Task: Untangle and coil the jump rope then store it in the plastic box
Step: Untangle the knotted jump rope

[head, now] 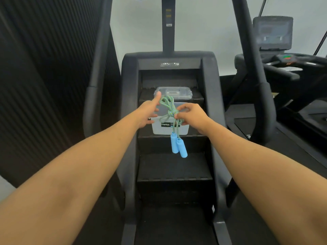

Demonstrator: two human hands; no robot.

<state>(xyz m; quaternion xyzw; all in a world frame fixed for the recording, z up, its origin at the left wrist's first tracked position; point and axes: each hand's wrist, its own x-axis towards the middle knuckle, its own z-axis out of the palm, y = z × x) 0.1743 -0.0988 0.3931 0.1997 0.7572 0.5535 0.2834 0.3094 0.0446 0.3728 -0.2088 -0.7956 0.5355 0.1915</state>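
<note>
A green braided jump rope (168,108) hangs knotted in the air between my hands, its two light blue handles (178,147) dangling side by side below. My right hand (191,117) pinches the knot at the rope's middle. My left hand (148,112) has its fingers spread, with a loop of the rope hooked over the raised index finger. Behind the rope, a clear plastic box (169,129) with a black label stands on a step of the stair machine. Its clear lid (174,92) lies on the step above.
The black stair climber (173,170) fills the middle, with side rails (99,68) left and right of my arms. A treadmill with a screen (273,32) stands at the right. A dark ribbed wall (44,76) runs along the left.
</note>
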